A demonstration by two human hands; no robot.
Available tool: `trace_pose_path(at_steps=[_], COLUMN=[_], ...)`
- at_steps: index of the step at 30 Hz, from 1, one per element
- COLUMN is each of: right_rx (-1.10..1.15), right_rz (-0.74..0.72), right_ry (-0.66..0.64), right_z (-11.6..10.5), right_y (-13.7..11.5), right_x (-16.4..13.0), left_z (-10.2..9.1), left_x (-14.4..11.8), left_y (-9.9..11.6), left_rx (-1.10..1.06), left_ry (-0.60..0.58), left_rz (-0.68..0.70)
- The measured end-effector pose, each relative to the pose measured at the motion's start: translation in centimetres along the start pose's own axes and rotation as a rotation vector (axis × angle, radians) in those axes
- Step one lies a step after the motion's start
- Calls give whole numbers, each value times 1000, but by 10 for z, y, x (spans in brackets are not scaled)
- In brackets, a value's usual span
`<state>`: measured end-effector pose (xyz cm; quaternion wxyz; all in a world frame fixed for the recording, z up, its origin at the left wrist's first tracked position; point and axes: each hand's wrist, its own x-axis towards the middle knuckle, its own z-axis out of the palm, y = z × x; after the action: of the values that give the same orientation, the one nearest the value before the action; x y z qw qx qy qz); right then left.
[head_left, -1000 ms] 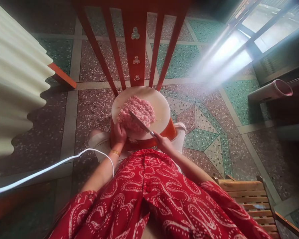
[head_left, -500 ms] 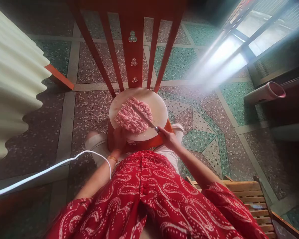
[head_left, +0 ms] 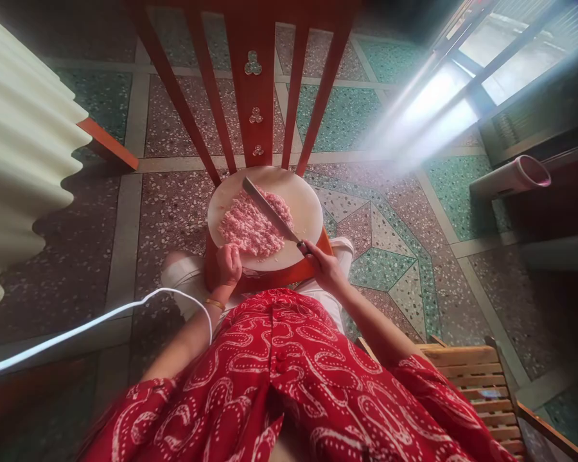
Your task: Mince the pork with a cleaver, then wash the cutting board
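Note:
Pink minced meat lies spread over the left and middle of a round white cutting board. My right hand is closed around the dark handle of a long knife. Its blade slants up and left across the meat, the tip reaching past the meat's far edge. Whether the blade touches the meat or hovers just above it, I cannot tell. At the board's near left rim, my left hand is closed, fingers curled against the edge; its fingertips are partly hidden.
The board rests on the seat of a red wooden chair whose slatted back rises beyond it. A white cable runs in from the left beside my left forearm. A slatted wooden seat stands at lower right, a pale cylinder farther right.
The knife blade has swung up and farther from me, its tip now beyond the meat. My left hand has risen slightly at the board's rim, its curled fingers showing more clearly.

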<state>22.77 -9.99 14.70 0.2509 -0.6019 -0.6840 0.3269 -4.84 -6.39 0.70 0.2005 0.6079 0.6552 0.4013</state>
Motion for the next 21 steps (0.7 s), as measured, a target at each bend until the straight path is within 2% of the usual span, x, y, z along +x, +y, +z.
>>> trace_pose_path(at_steps=[3, 8, 12, 15, 19, 21], right_rx=[-6, -114, -29, -43, -172, -152], right_rz=[-22, 152, -10, -56, 130, 149], right_ry=[22, -125, 24, 107, -93, -123], right_z=[2, 9, -7, -3, 18, 16], right_y=[1, 4, -12, -14, 1, 0], right_x=[-2, 3, 10, 16, 23, 26], left_z=[1, 1, 1, 3, 5, 5], left_x=[0, 0, 0, -1, -1, 0], left_y=[0, -2, -1, -3, -6, -6], left_rx=[39, 67, 31, 17, 13, 9], left_ry=[30, 29, 40, 57, 71, 60], left_rz=[22, 16, 40, 43, 25, 17])
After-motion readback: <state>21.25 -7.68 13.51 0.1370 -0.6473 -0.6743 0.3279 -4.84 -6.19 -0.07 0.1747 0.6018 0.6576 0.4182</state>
